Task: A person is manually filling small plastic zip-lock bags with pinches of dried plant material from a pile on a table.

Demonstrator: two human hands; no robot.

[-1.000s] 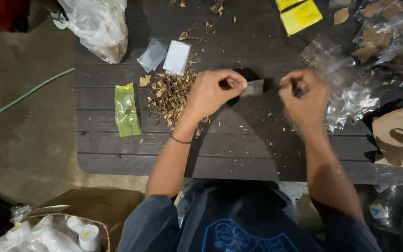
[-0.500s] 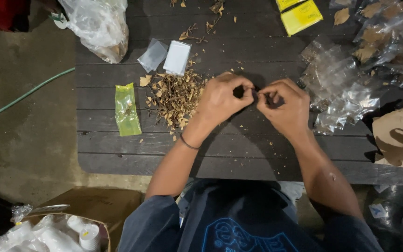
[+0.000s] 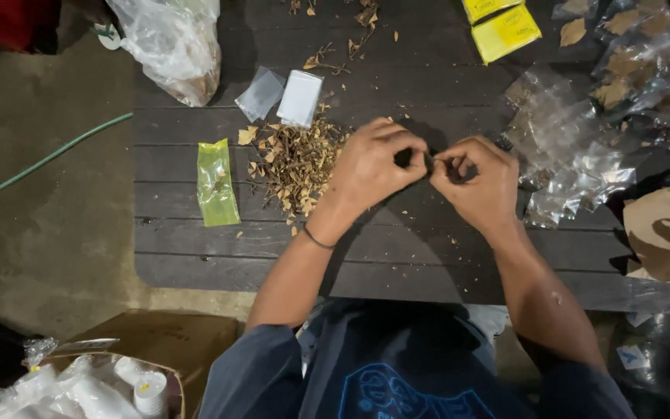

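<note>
Two hands met over the dark table: the left hand and right hand pinched a small item between fingertips, too hidden to tell its direction. Dried leaves lay left, clear bags right.

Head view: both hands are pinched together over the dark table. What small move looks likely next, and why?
Probably parting the hands to open the small item pinched between them. The left hand and right hand meet fingertip to fingertip beside the pile of dried leaves; the item itself is mostly hidden.
</note>
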